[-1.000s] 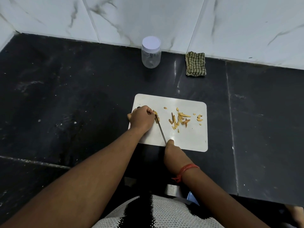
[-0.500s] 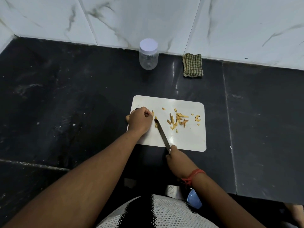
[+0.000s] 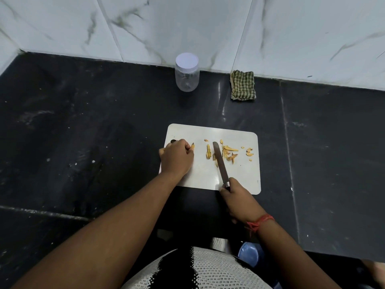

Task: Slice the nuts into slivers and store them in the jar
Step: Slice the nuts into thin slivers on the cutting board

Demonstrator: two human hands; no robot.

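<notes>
Nut slivers (image 3: 226, 152) lie piled mid-way across the white cutting board (image 3: 245, 176), so slicing looks well underway. The left hand (image 3: 177, 157) pinches a nut piece (image 3: 192, 146); the right hand (image 3: 236, 195) grips the knife (image 3: 219, 163) among the slivers. The jar (image 3: 186, 73) stands capped (apparently empty) by the wall, so storing remains.

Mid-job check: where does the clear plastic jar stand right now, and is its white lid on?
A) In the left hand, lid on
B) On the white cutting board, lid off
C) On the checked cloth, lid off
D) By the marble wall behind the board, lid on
D: the clear plastic jar stands on the black counter against the marble wall, its white lid on, apart from the white cutting board.
</notes>
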